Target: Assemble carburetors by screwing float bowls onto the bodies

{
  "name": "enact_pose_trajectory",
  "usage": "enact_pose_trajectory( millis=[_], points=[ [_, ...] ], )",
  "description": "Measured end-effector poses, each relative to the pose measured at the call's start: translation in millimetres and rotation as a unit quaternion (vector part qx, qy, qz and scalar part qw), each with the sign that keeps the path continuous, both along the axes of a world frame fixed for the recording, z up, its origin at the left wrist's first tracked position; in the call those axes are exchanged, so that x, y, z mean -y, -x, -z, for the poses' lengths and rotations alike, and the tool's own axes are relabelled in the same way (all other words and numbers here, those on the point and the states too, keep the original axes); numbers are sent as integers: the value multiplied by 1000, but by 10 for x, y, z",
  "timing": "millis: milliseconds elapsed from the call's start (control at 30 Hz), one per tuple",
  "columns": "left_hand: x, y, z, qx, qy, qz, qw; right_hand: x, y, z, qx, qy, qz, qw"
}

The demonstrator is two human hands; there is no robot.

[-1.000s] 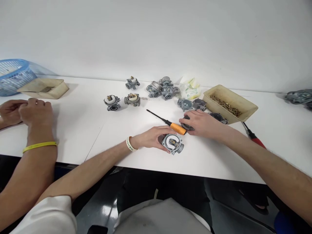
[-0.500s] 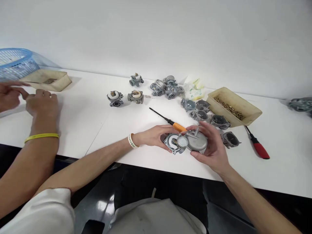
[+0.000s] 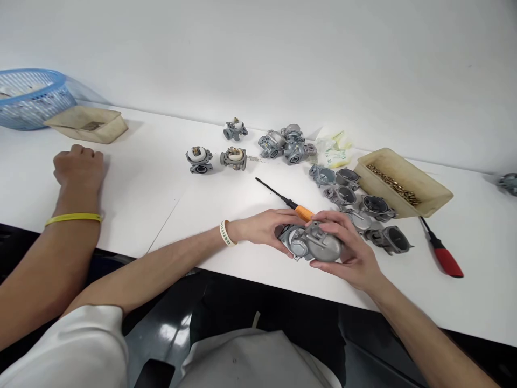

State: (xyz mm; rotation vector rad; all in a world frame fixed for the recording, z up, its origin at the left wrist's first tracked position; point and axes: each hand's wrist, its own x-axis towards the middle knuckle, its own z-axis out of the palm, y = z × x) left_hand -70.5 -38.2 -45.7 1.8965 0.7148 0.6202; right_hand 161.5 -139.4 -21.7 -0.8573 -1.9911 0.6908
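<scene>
Head view puts the domed metal part (image 3: 325, 247) at the near side of the table (image 3: 226, 200), with the float-bearing metal part (image 3: 287, 234) beside it toward 9 o'clock. They overlap from this angle; you cannot tell whether they touch. Your right hand (image 3: 361, 261) is partly open, fingers and thumb spread around the dome. Your left hand (image 3: 264, 226) curls around the other part, thumb and fingers gripping its outer side.

Since the earliest picture, your right hand has brought the domed part over from the loose pieces; its round end now hides much of the white float. Both your hands are therefore occupied, and that float is harder to watch.

Taking the held parts as the clock's centre, the orange-handled screwdriver (image 3: 304, 213) lies just beside your fingers, its shaft toward 11 o'clock. Open metal housings (image 3: 375, 205) sit at 1 to 2 o'clock, with the tray of brass-coloured pieces (image 3: 430, 195) beyond, at 2. The red-handled screwdriver (image 3: 448, 262) is at 3. Assembled metal parts (image 3: 271, 144) cluster near 12; three white-float units (image 3: 199, 156) stand around 10 to 11.

The table's front edge runs close by at 6 o'clock, so keep low swings short. Bare white surface toward 10 gives your left side more room, before a co-worker's hand (image 3: 78, 168) farther out.
</scene>
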Motion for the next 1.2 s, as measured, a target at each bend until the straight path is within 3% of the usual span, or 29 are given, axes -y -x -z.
enact_pose_trajectory(
  millis=[100, 200, 400, 600, 800, 1000, 1200],
  points=[
    [-9, 28, 87, -3, -12, -88, 996, -10, 21, 29, -31, 17, -12, 999],
    [2, 62, 138, -7, -13, -155, 988, 3, 84, 67, -27, -38, 20, 999],
    [33, 13, 49, 7, 9, -75, 997, 129, 123, 114, 71, -90, 71, 991],
    [107, -45, -89, 44, -19, 58, 997, 265, 226, 207, 75, -92, 229, 966],
    [164, -112, 27, 114, -29, -30, 993, 304, 412, 207, 130, -133, 297, 937],
    [195, -105, 70, 84, -67, 20, 994, 317, 537, 270, 155, -137, 410, 888],
    [227, -21, 64, 31, -85, 58, 994, 306, 675, 321, 191, -102, 475, 853]
  ],
)
